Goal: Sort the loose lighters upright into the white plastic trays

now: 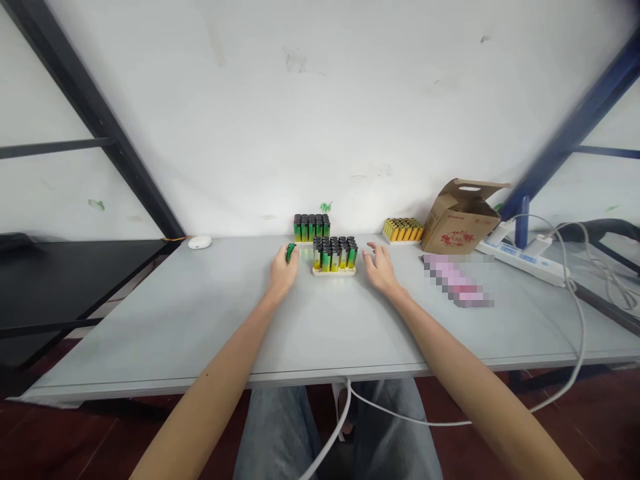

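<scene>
My left hand (283,268) is closed round a small green lighter (291,251), whose top shows above the fingers. Between my hands, lighters (335,257) with black tops and green-to-yellow bodies stand upright in rows in a pale tray (334,272). My right hand (379,265) rests just to the right of that tray, fingers apart, with nothing seen in it. Behind, near the wall, a second group of similar lighters (312,228) stands in rows; its tray is mostly hidden by the front group.
Yellow cylindrical pieces (403,229) fill a tray at the back right, beside an open cardboard box (461,220). A blurred pink item (456,280) lies nearer. A power strip (525,259) with white cables is far right. A white case (200,243) sits back left.
</scene>
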The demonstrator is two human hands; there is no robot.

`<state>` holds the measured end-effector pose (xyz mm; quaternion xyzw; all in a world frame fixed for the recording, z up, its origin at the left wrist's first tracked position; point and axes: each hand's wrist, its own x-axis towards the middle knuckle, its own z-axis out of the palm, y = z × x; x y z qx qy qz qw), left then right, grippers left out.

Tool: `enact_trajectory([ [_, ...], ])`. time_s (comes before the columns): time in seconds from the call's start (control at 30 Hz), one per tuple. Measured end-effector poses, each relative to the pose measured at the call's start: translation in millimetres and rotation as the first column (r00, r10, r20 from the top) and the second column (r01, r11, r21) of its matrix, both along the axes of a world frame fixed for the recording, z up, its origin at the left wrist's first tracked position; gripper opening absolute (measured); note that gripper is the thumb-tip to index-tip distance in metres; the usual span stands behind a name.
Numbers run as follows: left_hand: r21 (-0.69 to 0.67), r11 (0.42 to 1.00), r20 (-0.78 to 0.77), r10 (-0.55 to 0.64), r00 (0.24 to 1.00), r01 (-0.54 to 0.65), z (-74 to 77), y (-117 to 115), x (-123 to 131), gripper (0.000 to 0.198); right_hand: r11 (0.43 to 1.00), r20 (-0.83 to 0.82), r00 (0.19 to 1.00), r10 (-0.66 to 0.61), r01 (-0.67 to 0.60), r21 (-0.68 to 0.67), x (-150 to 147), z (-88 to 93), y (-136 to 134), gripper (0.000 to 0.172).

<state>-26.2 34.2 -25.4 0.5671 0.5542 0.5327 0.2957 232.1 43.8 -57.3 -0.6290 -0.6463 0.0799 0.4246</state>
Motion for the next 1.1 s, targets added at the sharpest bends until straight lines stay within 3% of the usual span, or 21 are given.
enact_trajectory([
  [0.1, -0.063, 0.997, 0.183, -0.04, 0.982, 0.053, 0.1, 4, 0, 0.027, 0.991, 0.113, 0.993, -0.014, 0.029, -0.132, 0, 1.4, 1, 0.047],
  [0.2, -0.114, 0.99, 0.356, -0.038, 0.934, 0.084, -0.2, 9, 1, 0.017, 0.977, 0.254, 0.967, 0.024, 0.032, -0.211, 4, 3.7, 0, 0.044],
  [0.27, -0.119, 0.988, 0.422, -0.037, 0.906, 0.096, 0.8, 9, 3, 0.012, 0.972, 0.37, 0.926, 0.079, 0.01, -0.233, 11, 4.3, -2, 0.043],
  [0.37, -0.13, 0.977, 0.439, -0.095, 0.894, 0.167, 2.3, 6, 5, 0.02, 0.958, 0.484, 0.862, 0.15, -0.006, -0.286, 22, 3.6, -4, 0.05],
  [0.57, -0.176, 0.938, 0.41, -0.206, 0.888, 0.299, 4.4, 2, 4, 0.025, 0.935, 0.522, 0.835, 0.176, 0.024, -0.353, 25, 3.8, -6, 0.056],
  [0.77, -0.213, 0.871, 0.57, -0.257, 0.78, 0.443, 10.3, 1, 2, 0.041, 0.942, 0.521, 0.836, 0.174, 0.013, -0.335, 23, 6.1, -6, 0.054],
  [0.93, -0.146, 0.891, 0.649, -0.243, 0.721, 0.431, 8.8, 1, 5, 0.035, 0.944, 0.532, 0.829, 0.174, 0.015, -0.331, 24, 4.1, -6, 0.055],
  [1.1, -0.168, 0.861, 0.658, -0.265, 0.705, 0.48, 7.0, 1, 6, 0.037, 0.95, 0.556, 0.816, 0.156, 0.03, -0.31, 23, 2.8, -5, 0.054],
])
